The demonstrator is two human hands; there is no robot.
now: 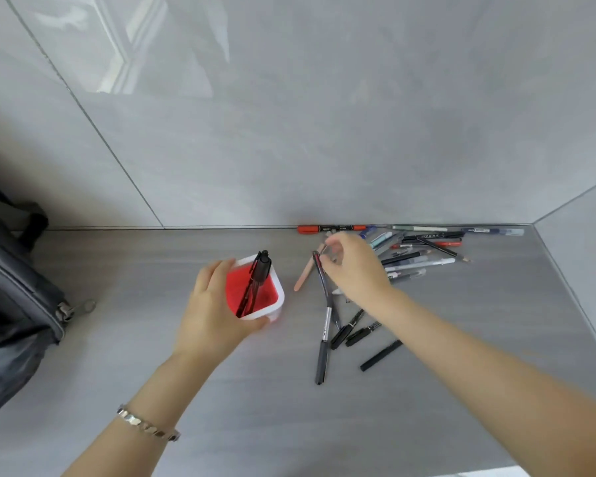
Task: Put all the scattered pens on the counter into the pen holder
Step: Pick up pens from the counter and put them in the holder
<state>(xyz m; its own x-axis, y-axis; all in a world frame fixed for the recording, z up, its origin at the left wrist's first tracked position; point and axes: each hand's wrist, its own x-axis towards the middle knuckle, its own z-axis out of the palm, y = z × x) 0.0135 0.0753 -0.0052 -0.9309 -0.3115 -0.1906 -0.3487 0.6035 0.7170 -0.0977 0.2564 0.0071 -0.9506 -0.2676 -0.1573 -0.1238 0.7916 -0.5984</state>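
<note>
— Your left wrist, nearest the lens, wears a silver bracelet. What is that hand doing?

— Your left hand wraps the white pen holder with its red inside; black pens already lean in it.

— And the right?

— Your right hand pinches the top of a grey-black pen. Its tip points toward you.

— The others?

— Scattered pens lie on the grey counter by the wall, under and right of your hand. Far left sits a dark bag.
</note>
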